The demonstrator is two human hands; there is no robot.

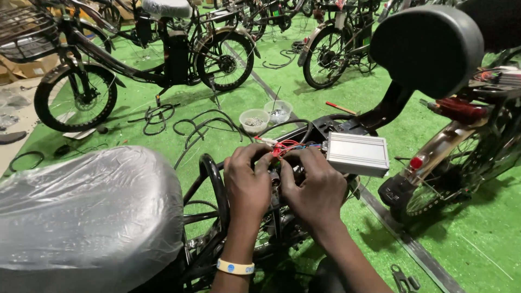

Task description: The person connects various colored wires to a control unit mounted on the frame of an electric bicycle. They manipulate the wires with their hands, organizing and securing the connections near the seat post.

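My left hand (248,182) and my right hand (313,184) meet over the frame of an electric bicycle (211,179), pinching a bundle of red, blue and white wires (286,146). The wires lead to a silver metal controller box (357,154) that rests just right of my right hand. A yellow-and-white band circles my left wrist. A plastic-wrapped bicycle seat (87,211) fills the lower left.
Two clear plastic cups of small parts (254,120) stand on the green mat beyond my hands, among loose black cables (203,126). Other parked bicycles (163,54) line the back. A black padded seat (429,46) and a red tail light (458,108) are at right.
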